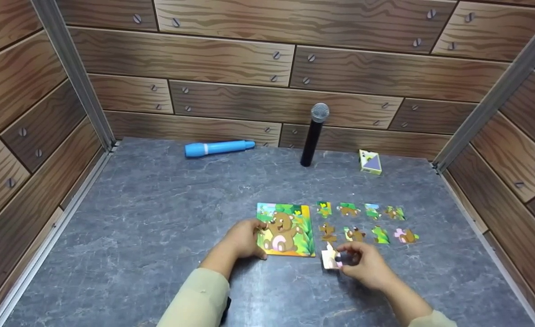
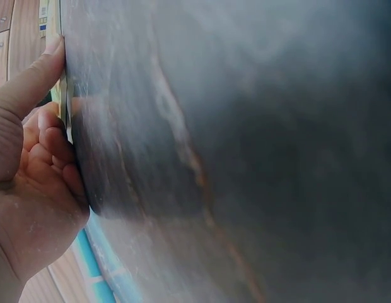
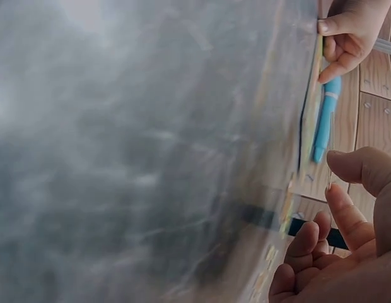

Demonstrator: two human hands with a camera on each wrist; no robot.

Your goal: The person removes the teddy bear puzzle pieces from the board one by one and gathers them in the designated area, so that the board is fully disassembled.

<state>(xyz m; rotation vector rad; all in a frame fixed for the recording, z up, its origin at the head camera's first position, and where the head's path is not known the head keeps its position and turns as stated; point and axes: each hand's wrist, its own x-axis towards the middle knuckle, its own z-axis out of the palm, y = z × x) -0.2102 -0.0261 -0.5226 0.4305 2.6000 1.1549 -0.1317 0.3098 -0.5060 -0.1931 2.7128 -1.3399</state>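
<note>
A square bear jigsaw puzzle board (image 1: 287, 231) lies on the grey table. My left hand (image 1: 245, 238) grips its left edge, thumb near the bottom corner and fingers higher up; the left wrist view shows the thumb (image 2: 47, 69) against the edge and the other fingers curled. Just right of the board, my right hand (image 1: 363, 264) pinches a light-coloured puzzle piece (image 1: 330, 258) by its right side. Seen edge-on in the right wrist view, the piece (image 3: 332, 148) is thin, held between thumb and index finger, the other fingers loosely curled. Loose puzzle pieces (image 1: 354, 234) lie in two rows beyond that hand.
Toward the back wall lies a blue marker-shaped tube (image 1: 222, 148). A black microphone (image 1: 312, 136) with a silver head stands upright right of it. Further right is a small patterned box (image 1: 370, 162). Wood-patterned walls (image 1: 231, 59) enclose the table (image 1: 149, 218) at the back and sides.
</note>
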